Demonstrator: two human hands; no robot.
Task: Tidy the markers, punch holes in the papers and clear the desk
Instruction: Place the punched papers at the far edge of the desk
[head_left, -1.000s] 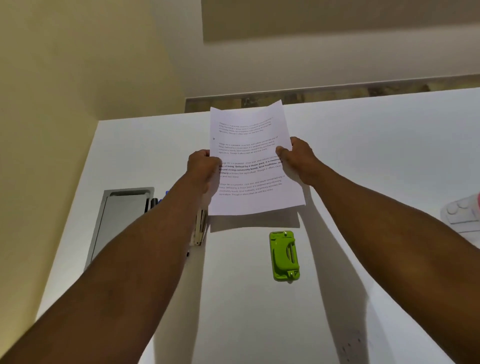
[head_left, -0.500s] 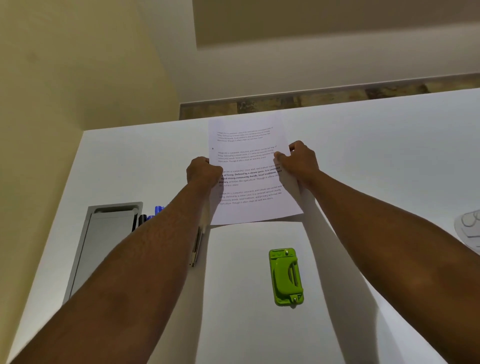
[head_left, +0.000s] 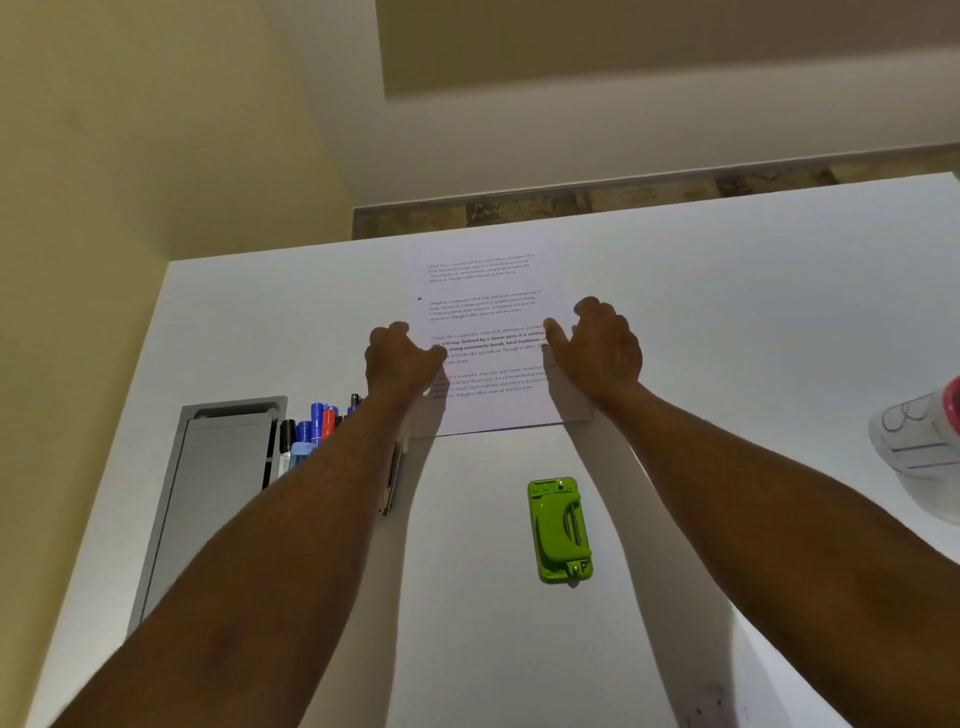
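On smooth white desk (head_left: 727, 322), flat rectangular paper (head_left: 483, 291)

- Hands — two: left hand (head_left: 400, 358) and right hand (head_left: 602, 348), one on each side edge of the paper.
- Printed paper (head_left: 483, 312) — one visible sheet, between the hands.
- Green hole punch (head_left: 559, 530) — one, nearer the body than the right hand.
- Markers (head_left: 317, 426) — several, bunched left of the left forearm; exact count unclear.
- Grey tray (head_left: 218, 483) — one, further left.

Head-worn camera looks forward and steeply down onto the desk (head_left: 727, 322), at arm's reach.
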